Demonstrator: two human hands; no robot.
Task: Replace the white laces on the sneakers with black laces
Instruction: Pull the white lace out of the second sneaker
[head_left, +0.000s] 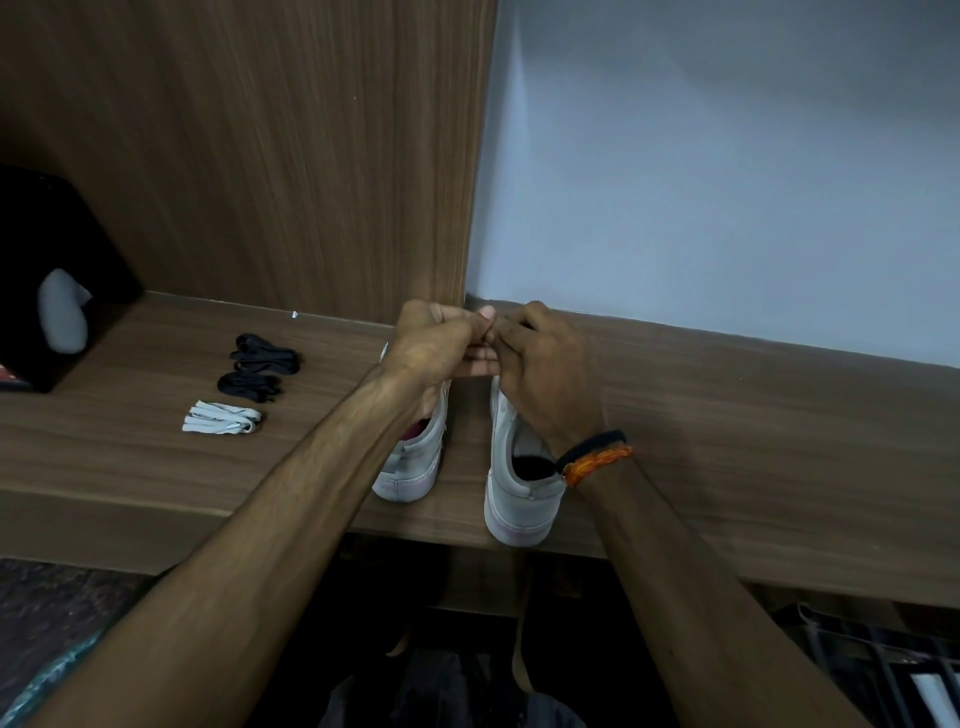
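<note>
On the wooden shelf (727, 415), right at its front edge, two white low-top sneakers (519, 499) stand side by side, heels toward the camera, toes pointing at the back wall. Both hands meet just above their toe ends! The left hand (431, 343) has its fingers curled in tight, thumb pressed forward; the right hand (545, 374) mirrors it, fingers curled, knuckles up. Fingertips touch between them, as if pinching something small, but what they hold, I cannot tell, since the hands cover it. The left shoe (410, 462) shows a dark reddish lining at its opening; the right shoe (524, 488) shows a dark interior. The forearms and hands hide the eyelets and tongues of both, so the lacing cannot be seen.

Off to the left, well apart from the shoes, three bundles lie in a row on the shelf: two coiled black laces (265, 353), one just behind the other (249, 387), and nearest the front a folded white lace (221, 418). Farther left sits a black box (31, 249) with a grey rounded object (62, 312) against its face. A black band and an orange thread bracelet (597, 457) circle the right wrist.

Behind, a brown wood-grain panel (260, 145) rises on the left, meeting a pale bluish-white wall (727, 156) on the right. Below the shelf edge it is dark, with a metal rack (883, 660) at the lower right.
</note>
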